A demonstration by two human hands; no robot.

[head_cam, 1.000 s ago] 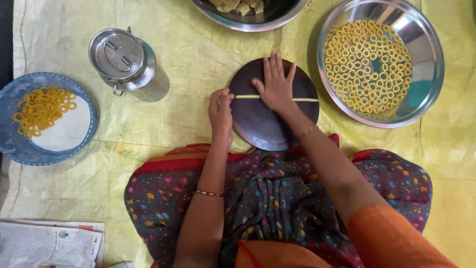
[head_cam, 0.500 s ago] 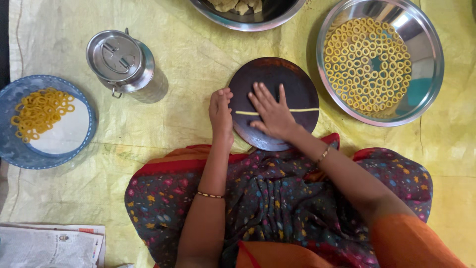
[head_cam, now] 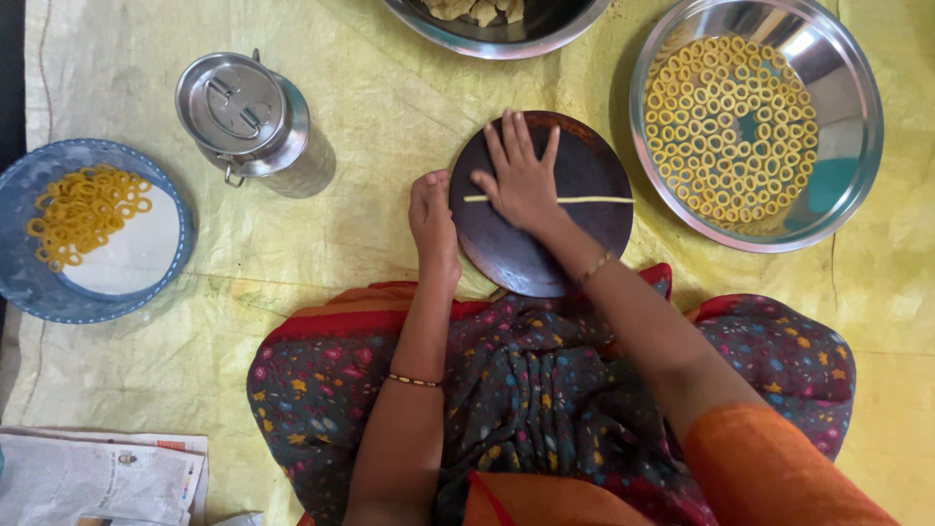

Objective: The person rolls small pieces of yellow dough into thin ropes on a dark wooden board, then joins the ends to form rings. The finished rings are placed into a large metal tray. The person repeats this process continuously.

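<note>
Patterned dark cloth on lap (head_cam: pixel 545 390) nearest; newspaper (head_cam: pixel 97 477) at near left. Yellow floor sheet (head_cam: pixel 370 127) under everything. Left hand (head_cam: pixel 433 219) curled at the dark round board (head_cam: pixel 541 205) left edge, grasping nothing visible. Right hand (head_cam: pixel 521 175) flat, fingers spread, pressing thin dough strand (head_cam: pixel 594 200) across board. Blue plate (head_cam: pixel 93 229) far left, lidded steel can (head_cam: pixel 243 112), steel tray of dough rings (head_cam: pixel 755 117) right, steel bowl (head_cam: pixel 497 24) at top edge.

Home floor kitchen, yellow sheet (head_cam: pixel 370 127) spread underfoot, steel bowls (head_cam: pixel 857 107), lidded steel can (head_cam: pixel 243 112), newspaper (head_cam: pixel 88 477)

Right hand (head_cam: pixel 521 175) flat on dough strand (head_cam: pixel 594 200)
</note>
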